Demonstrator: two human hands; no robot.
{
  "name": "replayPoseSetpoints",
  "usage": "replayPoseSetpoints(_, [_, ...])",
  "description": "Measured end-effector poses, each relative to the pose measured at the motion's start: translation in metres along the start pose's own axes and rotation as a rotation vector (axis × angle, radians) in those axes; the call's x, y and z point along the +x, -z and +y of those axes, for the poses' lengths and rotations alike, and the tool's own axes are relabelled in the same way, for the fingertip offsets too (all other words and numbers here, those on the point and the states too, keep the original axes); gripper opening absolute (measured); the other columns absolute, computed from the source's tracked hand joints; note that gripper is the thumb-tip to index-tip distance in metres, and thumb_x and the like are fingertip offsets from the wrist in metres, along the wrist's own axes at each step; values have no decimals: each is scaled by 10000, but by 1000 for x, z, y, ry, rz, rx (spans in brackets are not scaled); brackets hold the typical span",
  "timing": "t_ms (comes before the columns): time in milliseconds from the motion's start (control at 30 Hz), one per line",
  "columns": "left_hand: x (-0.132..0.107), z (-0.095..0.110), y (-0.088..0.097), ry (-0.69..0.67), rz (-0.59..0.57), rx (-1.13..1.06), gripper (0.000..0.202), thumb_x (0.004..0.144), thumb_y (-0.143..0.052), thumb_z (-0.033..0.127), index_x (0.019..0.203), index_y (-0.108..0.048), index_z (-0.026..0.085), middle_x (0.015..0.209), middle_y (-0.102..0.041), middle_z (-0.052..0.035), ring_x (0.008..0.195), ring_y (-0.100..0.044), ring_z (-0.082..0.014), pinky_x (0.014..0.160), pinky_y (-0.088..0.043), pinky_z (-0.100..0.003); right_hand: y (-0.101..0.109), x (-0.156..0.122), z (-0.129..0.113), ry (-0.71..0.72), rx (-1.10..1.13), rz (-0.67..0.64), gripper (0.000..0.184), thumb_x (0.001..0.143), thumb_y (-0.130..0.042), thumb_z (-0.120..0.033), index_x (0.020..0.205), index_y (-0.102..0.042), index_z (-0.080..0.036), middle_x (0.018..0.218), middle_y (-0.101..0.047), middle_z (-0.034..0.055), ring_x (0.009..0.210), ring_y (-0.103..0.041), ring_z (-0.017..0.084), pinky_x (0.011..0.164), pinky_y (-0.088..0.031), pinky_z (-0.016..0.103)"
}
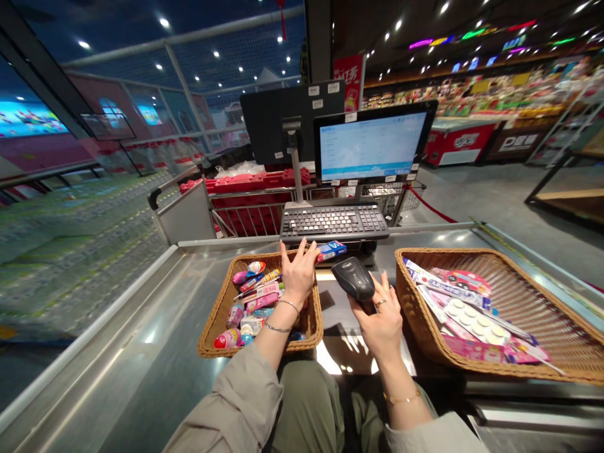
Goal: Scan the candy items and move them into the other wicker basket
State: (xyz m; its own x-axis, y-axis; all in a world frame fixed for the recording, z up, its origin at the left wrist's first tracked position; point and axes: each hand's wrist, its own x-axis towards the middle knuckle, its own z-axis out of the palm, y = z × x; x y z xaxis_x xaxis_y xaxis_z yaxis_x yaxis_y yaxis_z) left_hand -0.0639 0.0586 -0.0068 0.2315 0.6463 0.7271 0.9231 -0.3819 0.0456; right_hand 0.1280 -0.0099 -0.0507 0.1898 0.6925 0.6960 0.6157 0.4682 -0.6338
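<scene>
My left hand (299,274) reaches over the far right part of a small wicker basket (204,336). Its outer fingers are spread, while the thumb side is against one end of a small blue-and-red box (331,251); the thumb is hidden. In my right hand (381,321) is a black handheld barcode scanner (353,279), its head turned up and left towards the box. Several small packaged items, among them a pink egg-shaped toy (227,338), fill the small basket.
On the right, a larger wicker basket (561,314) holds flat packages and a white blister card (476,321). A keyboard (335,220) and a lit monitor (370,148) stand beyond the metal counter (155,314). Behind are a cart with red crates (255,211) and stacked bottle packs (85,245).
</scene>
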Motion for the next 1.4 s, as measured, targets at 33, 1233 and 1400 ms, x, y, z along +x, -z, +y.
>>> replayPoseSetpoints(33, [0, 0, 0, 1, 1, -1, 290, 1020, -431, 199, 1236, -624, 226, 1339, -660, -75, 1383, -485, -286, 1215, 13, -699, 0, 0, 0, -1, 2, 0, 351, 853, -665, -446, 1115, -692, -213, 1327, -662, 130, 1422, -433, 363, 1132, -335, 640])
replayPoseSetpoints(1233, [1, -1, -5, -41, 83, 23, 259, 1009, -471, 170, 1204, -639, 204, 1311, -680, -75, 1350, -526, -276, 1224, 20, -669, 1, 0, 1, 38, -9, -2, 318, 852, -687, -399, 1102, -707, -203, 1336, -656, 128, 1413, -444, 365, 1131, -345, 645])
replayPoseSetpoints(1400, [1, -1, -6, -46, 93, 22, 255, 1005, -474, 156, 1195, -637, 203, 1314, -680, -68, 1352, -524, -274, 1224, 18, -668, 1, -1, 2, 45, 0, -23, 281, 846, -693, -375, 1071, -708, -206, 1346, -651, 120, 1419, -438, 358, 1139, -337, 643])
